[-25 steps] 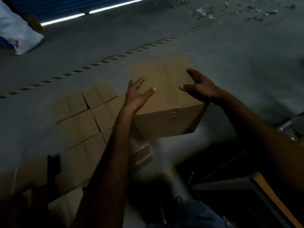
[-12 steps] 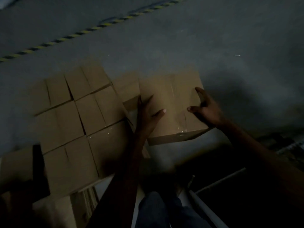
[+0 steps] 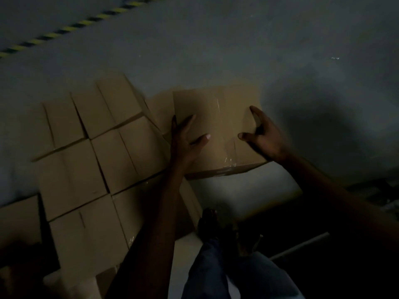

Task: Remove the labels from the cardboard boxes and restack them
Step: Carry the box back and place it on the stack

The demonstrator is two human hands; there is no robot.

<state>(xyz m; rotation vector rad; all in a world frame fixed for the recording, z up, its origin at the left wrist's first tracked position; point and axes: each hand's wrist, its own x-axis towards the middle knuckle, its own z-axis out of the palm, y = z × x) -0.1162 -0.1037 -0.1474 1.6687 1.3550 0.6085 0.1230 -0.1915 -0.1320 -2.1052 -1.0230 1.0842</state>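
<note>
Both hands are at one box (image 3: 216,117). The left hand (image 3: 185,141) lies along the box's side at 9 o'clock. Its fingers are straight and its thumb is spread over the top. The right hand (image 3: 264,137) is over the top near 3 o'clock, thumb and first finger spread wide, the other fingers bent. I cannot tell if it touches the card. Neither hand is wrapped round anything.

The box is in the middle of the view, low over the floor (image 3: 280,50), just beside the stack (image 3: 97,165) at its 9 o'clock. What it rests on is hidden. Its top shows only shiny tape — no label that I can see, though it is very dark.

This looks like the restacking step, with the box being put in its place. The next move likely calls for a soft push toward 9 o'clock, hands flat, so the box sits snug and square with its neighbours — then letting go. The person's leg (image 3: 226,266) is at 6 o'clock.
</note>
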